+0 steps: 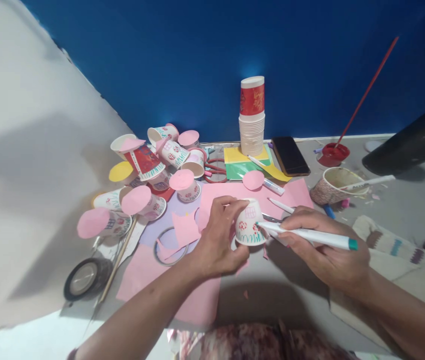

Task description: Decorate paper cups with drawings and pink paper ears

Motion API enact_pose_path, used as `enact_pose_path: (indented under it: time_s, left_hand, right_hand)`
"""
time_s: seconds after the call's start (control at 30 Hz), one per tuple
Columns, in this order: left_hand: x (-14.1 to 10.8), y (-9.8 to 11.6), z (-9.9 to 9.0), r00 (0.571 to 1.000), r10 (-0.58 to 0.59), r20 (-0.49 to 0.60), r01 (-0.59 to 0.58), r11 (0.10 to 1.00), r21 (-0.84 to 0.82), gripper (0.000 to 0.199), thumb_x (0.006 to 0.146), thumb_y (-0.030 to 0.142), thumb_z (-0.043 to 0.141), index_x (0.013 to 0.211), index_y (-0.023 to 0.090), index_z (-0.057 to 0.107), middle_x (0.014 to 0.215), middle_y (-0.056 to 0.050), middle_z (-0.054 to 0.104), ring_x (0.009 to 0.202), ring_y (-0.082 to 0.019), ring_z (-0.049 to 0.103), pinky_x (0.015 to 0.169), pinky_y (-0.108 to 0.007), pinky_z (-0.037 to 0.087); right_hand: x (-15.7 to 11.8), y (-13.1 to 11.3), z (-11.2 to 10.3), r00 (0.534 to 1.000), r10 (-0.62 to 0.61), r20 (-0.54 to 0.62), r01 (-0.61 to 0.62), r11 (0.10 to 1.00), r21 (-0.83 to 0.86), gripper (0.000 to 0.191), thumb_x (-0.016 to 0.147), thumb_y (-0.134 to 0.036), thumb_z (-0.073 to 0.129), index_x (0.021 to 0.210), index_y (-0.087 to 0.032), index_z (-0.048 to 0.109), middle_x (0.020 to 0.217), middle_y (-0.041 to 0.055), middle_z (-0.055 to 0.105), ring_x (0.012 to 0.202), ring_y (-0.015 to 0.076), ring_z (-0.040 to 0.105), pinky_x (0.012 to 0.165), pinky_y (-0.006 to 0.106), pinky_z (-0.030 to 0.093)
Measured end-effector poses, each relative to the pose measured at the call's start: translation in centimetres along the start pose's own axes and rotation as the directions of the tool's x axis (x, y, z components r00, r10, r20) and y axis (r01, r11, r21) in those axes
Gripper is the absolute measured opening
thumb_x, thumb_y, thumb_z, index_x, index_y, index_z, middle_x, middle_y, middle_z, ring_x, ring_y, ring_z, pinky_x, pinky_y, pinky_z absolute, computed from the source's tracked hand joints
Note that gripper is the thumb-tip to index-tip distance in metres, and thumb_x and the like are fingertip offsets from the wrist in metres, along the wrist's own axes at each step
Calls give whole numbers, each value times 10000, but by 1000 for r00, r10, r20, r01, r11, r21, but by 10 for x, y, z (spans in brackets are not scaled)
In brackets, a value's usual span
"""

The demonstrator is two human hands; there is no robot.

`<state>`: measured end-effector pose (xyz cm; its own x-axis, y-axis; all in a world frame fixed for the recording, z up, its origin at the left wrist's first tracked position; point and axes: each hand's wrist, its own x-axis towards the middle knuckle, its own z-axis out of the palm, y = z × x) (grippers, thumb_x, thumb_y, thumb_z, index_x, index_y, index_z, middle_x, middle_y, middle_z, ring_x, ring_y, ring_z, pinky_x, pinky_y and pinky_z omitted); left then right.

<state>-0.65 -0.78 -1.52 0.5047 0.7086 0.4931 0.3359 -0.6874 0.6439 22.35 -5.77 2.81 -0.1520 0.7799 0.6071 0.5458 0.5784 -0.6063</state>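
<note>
My left hand grips a small white paper cup turned upside down, thumb near its rim and fingers at its top. Drawn on the cup are a pink window, red flowers and green grass. Between the fingers of my right hand is a white marker with a green end, its tip at the cup's right side by the flowers. Behind the cup, a pink paper circle and a capped pen rest on a pink paper sheet.
Decorated cups with paper discs crowd the left side. A tall cup stack and a phone stand by the blue wall. At right are a red pot with a stick and a patterned cup. A black tape roll lies front left.
</note>
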Motion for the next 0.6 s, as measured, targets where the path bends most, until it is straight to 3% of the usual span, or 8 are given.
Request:
enact_pose_path:
  time_s: [0.2,0.6]
  left_hand:
    - [2,2,-2,1000,1,24,-1,1000,0,810,683,130,631,1465,233,449,1331,-136,477,1303,-336,480,1102,-526,477]
    - [-3,-1,-1,999,-18,36,19,999,-36,948,620,113,635,1523,298,409,1357,-118,433,1301,-357,456,1115,-560,456]
  right_hand:
    - [2,-1,-1,1000,6,8,-6,1000,-2,60,978,-218,703,932,-257,700,777,-15,773,666,158,719,664,283,554]
    - [0,-2,0,998,-33,47,33,999,-4,74,976,-181,673,959,-251,689,778,-1,770,690,164,727,679,291,552]
